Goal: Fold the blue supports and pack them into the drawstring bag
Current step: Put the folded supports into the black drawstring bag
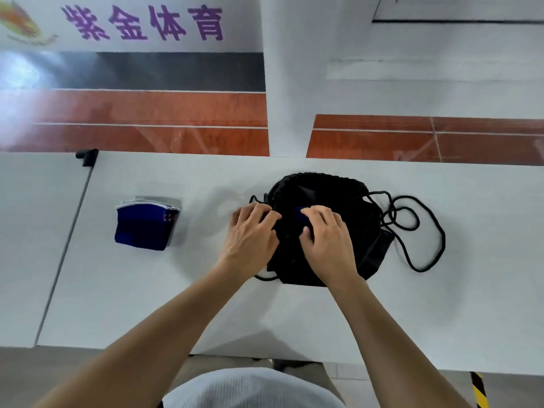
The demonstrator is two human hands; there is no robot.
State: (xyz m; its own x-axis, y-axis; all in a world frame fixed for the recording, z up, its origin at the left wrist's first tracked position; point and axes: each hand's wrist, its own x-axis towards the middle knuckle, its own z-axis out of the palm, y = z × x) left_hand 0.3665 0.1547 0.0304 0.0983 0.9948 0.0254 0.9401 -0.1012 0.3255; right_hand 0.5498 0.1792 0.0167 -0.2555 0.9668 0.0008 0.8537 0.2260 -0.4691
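Note:
A black drawstring bag lies on the white table, its cords looping out to the right. My left hand grips the bag's left edge with curled fingers. My right hand holds a folded blue support over the bag's opening; only a small corner of that support shows beyond the fingers. A stack of several folded blue supports with white edging sits on the table to the left, apart from both hands.
A black clamp sits at the table's far edge on the left. A seam runs between two table panels. A white pillar stands behind the table. Yellow-black tape marks the floor at the lower right.

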